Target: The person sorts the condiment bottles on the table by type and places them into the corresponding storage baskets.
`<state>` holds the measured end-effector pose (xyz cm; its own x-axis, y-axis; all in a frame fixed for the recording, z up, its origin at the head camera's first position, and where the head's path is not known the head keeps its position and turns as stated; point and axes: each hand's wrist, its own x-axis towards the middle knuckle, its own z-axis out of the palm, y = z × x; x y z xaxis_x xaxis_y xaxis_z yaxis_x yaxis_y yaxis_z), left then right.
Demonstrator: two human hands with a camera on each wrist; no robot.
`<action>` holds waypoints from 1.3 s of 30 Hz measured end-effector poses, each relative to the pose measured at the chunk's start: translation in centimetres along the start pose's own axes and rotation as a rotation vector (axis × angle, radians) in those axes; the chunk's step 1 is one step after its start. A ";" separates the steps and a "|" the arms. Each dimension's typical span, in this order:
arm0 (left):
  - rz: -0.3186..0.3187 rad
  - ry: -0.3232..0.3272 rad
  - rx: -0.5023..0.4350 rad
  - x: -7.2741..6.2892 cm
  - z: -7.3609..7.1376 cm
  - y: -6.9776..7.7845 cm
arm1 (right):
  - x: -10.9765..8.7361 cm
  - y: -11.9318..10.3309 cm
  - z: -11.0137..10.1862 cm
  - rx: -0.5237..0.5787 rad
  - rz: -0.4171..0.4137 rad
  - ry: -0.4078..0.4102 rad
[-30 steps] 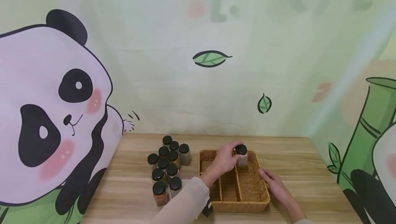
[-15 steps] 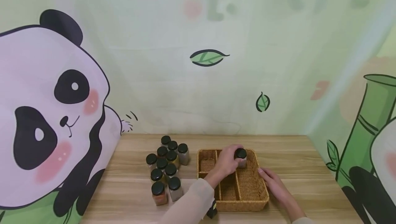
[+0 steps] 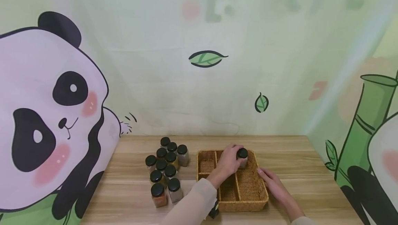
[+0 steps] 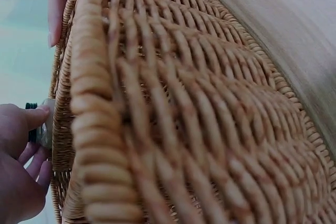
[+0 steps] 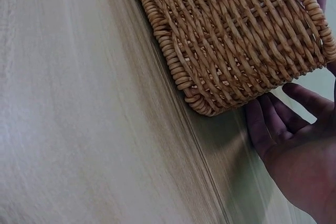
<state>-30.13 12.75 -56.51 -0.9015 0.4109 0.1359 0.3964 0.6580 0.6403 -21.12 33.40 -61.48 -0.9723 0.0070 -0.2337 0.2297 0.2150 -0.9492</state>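
Observation:
My left hand reaches over the wicker basket and grips a spice jar by its black lid. That jar stands upright in the far end of the basket's right compartment. In the left wrist view, thumb and fingers of the left hand are around the jar, whose lower part the basket wall hides. My right hand rests against the basket's right outer side. The right wrist view shows the fingers of the right hand touching the woven wall near its bottom corner.
Several black-lidded spice jars stand grouped left of the basket. A small black object with a yellow mark shows beside my left sleeve. The wooden table meets a panda-printed backdrop.
My left hand has lowered the jar into the basket's right compartment. The right hand stays at the basket's side. The whole head view has shifted slightly.

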 end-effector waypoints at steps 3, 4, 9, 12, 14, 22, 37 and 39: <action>-0.004 0.009 0.003 0.0 -0.1 0.0 | 0.0 0.0 0.1 0.000 -0.003 0.002; -0.008 0.008 0.002 0.0 -0.2 0.0 | 0.0 -0.1 0.1 0.002 -0.002 0.004; -0.014 -0.012 -0.016 -0.3 -1.1 0.5 | -0.1 -0.2 -0.1 -0.010 0.001 0.009; -0.020 -0.033 -0.034 -1.0 -2.0 0.6 | -0.3 -0.3 0.0 -0.026 0.009 0.019; -0.028 -0.047 -0.048 -1.7 -2.8 0.7 | -0.4 -0.3 -0.1 -0.027 0.022 0.027; 0.017 -0.085 -0.056 -5.1 -8.0 0.2 | -0.3 -0.5 0.1 -0.015 0.014 -0.009; 0.157 -0.119 -0.018 -12.4 -17.7 -6.6 | -0.4 -0.2 0.3 0.014 0.057 -0.009; 0.169 -0.099 0.009 -13.5 -18.4 -7.7 | -0.3 -0.2 0.3 0.016 0.059 -0.004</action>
<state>-24.15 -9.44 -49.38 -0.8004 0.5760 0.1657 0.5429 0.5796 0.6076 -20.81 33.09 -61.31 -0.9568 0.0152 -0.2904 0.2875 0.1987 -0.9369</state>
